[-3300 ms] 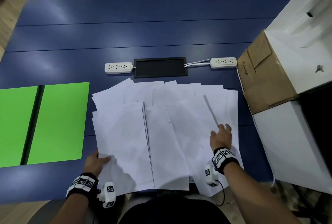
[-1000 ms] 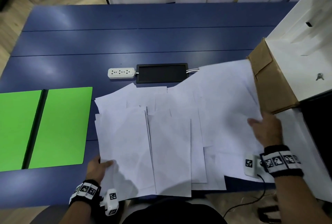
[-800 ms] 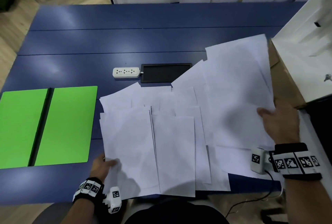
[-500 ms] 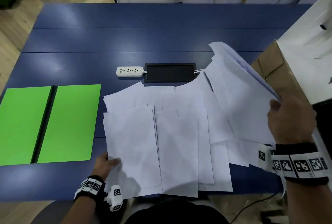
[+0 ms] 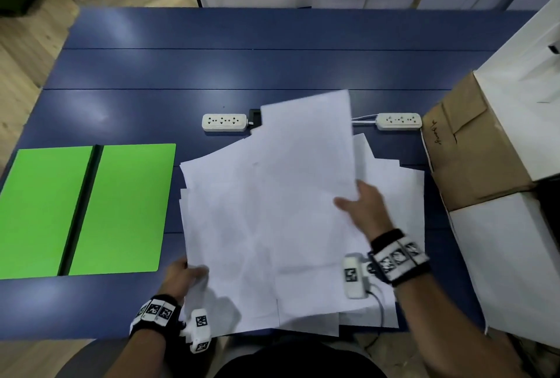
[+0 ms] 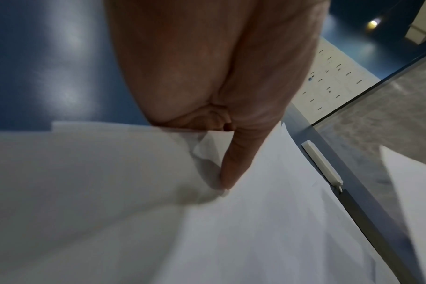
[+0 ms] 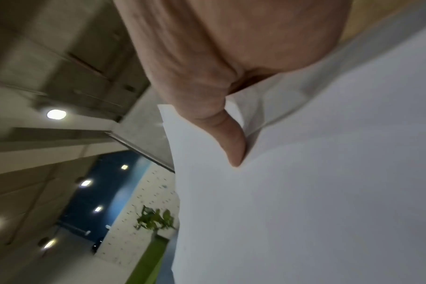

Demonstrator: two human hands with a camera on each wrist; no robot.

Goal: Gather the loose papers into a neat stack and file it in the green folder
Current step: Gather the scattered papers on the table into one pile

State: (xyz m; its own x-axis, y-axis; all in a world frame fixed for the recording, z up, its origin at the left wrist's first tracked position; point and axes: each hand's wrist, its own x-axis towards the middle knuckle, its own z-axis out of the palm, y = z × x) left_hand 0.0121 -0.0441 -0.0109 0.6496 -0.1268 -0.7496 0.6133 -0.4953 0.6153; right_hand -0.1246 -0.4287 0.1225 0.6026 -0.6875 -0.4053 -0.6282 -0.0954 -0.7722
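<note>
Several loose white papers (image 5: 257,241) lie overlapped at the table's near middle. My right hand (image 5: 360,205) pinches the right edge of a lifted sheaf of sheets (image 5: 306,147), thumb on top; the right wrist view shows that thumb pressed on the sheaf (image 7: 304,192). My left hand (image 5: 181,274) grips the near left corner of the papers, its thumb on top of the paper (image 6: 134,211) in the left wrist view, other fingers hidden beneath. The green folder (image 5: 121,208) lies open and flat at the left.
Two white power strips (image 5: 224,122) (image 5: 398,121) and a black panel (image 5: 254,115), mostly hidden by paper, sit mid-table. A brown cardboard box (image 5: 472,147) and white boxes (image 5: 515,256) crowd the right edge. The blue table (image 5: 242,68) stretches beyond.
My right hand has swung the lifted sheaf from the far right, near the cardboard box, leftward over the middle of the spread. The left hand has stayed on the near left corner.
</note>
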